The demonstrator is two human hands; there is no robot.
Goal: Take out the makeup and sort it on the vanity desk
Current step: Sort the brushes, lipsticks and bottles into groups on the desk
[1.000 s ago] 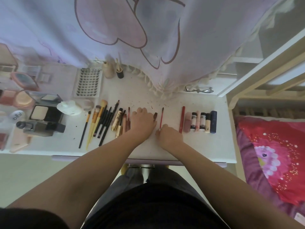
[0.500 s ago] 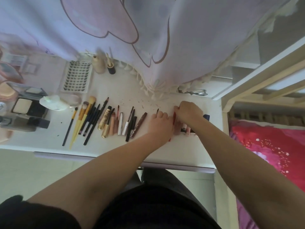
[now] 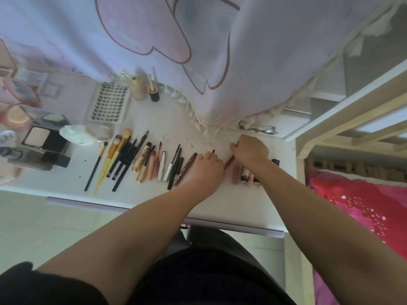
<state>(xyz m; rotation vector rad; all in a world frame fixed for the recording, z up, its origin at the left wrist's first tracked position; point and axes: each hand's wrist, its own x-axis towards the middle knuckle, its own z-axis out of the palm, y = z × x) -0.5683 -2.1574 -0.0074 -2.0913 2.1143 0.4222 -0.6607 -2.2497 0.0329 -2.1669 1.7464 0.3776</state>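
My right hand (image 3: 250, 150) was curled round the red pencil (image 3: 229, 162) on the white desk (image 3: 237, 208), right beside the lip tubes (image 3: 241, 175). Left hand (image 3: 206, 167) was curled over a thin dark brush (image 3: 213, 151), though I couldn't tell if it actually gripped it.

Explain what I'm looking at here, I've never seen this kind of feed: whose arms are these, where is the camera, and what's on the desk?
There is no machine here. The arms belong to a person, and the single camera sits on their head, looking forward and down, so the picture shows what they see.

On the white desk makeup lies sorted in rows: brushes towards the left, then gold tubes and dark pencils, and small lipsticks on the right. Powder cases and a tray of false lashes sit further left.

The left hand rests curled on the desk, with a thin pencil tip showing above its fingers. The right hand is curled over the lipsticks, next to a red pencil. Whether either hand truly grips something is hidden.
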